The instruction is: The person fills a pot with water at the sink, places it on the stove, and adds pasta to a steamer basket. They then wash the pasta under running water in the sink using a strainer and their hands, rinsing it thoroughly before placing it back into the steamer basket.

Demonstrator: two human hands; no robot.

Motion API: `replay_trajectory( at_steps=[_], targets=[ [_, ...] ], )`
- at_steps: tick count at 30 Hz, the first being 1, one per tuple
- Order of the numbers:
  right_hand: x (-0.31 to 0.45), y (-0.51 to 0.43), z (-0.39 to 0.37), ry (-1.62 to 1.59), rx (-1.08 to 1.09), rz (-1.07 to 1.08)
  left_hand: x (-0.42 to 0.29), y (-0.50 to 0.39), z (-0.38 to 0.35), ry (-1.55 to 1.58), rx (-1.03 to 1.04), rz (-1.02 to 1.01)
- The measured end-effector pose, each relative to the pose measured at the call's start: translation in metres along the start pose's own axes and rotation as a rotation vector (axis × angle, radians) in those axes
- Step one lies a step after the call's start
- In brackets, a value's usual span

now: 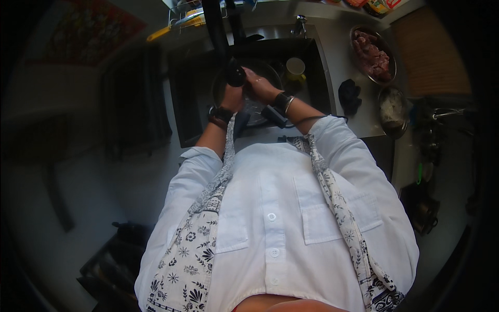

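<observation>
My left hand [234, 96] and my right hand [260, 84] are close together over a dark kitchen sink [191, 113], right below the black tap head [235, 74]. The tap hides part of the fingers, so whether something small is between them does not show. My right hand looks wet. Beneath both hands lies a wide round vessel [273, 74], perhaps a pan or basin, with what seems to be water in it. A yellow-green mug [296, 67] stands in the sink to the right of my hands. Dark bands with small dark devices circle both wrists.
On the steel counter to the right are a metal bowl of raw meat [372, 56], a crumpled black item [349, 96] and a smaller bowl with pale contents [391, 109]. A wooden board [432, 50] lies beyond. Behind the sink are a wire rack [183, 15] and a yellow-handled brush [160, 34].
</observation>
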State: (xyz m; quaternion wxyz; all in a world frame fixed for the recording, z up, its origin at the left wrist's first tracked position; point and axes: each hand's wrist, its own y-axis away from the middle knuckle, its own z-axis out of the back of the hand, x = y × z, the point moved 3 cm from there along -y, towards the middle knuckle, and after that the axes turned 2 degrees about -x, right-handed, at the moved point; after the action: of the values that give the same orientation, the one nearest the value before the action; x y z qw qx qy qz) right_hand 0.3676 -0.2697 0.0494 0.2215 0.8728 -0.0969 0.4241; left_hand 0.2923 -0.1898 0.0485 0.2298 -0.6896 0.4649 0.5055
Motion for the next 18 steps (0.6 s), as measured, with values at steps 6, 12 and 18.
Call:
replay_trajectory(
  at_steps=[6,12,18],
  targets=[
    [0.001,0.022,0.032,0.910,-0.108,0.195,0.011,-0.009,0.014,0.326,0.003,0.074],
    [-0.014,0.035,0.077,1.134,-0.194,0.018,-0.001,-0.002,0.015,0.360,-0.102,0.020],
    [-0.026,0.019,0.075,0.882,-0.077,-0.163,-0.008,0.008,0.014,0.517,-0.211,0.097]
  ],
)
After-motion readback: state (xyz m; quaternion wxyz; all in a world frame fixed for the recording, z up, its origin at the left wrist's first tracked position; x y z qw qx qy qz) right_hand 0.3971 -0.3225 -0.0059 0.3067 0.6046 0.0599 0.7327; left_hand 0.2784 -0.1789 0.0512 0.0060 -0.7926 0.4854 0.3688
